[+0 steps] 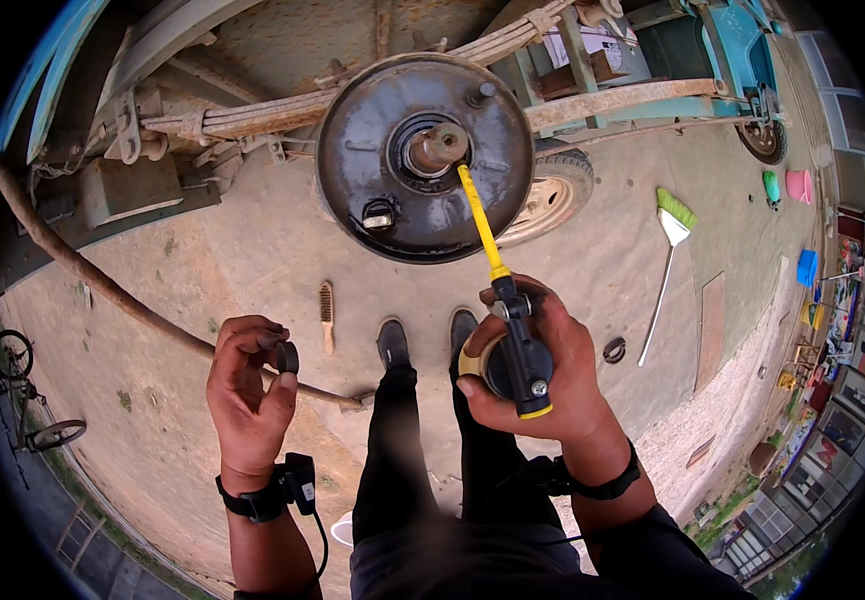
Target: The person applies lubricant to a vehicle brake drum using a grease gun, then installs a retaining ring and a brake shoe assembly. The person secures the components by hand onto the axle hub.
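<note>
While a long rusty-brown pole (82, 268) slants across the left side, passing behind it, the bare left hand (248, 395) holds a small dark disc or ring (287, 357). Left fingers narrow, pinching it against the thumb; held up off the ground, can't tell which face is which.

Just right of that, on the ground: wooden-handled wire brush (327, 316), no hand on it.

Far centre: big round black metal drum plate (357, 160), wet-looking, with a bare brown shaft end (442, 146) in its hub.

Right of centre: bare right hand (574, 365) wrapped round a black pump-type tool (522, 350) with a round body and long yellow spout (478, 220). Spout tip is at the hub, near side of the shaft; contact unclear.

Further right, on the ground: black ring (613, 350), then a green-bristled white broom (670, 230).

My read: spout positioned at the hub is the step in hand. Next move calls for a steady right wrist, left pinch kept firm.
</note>
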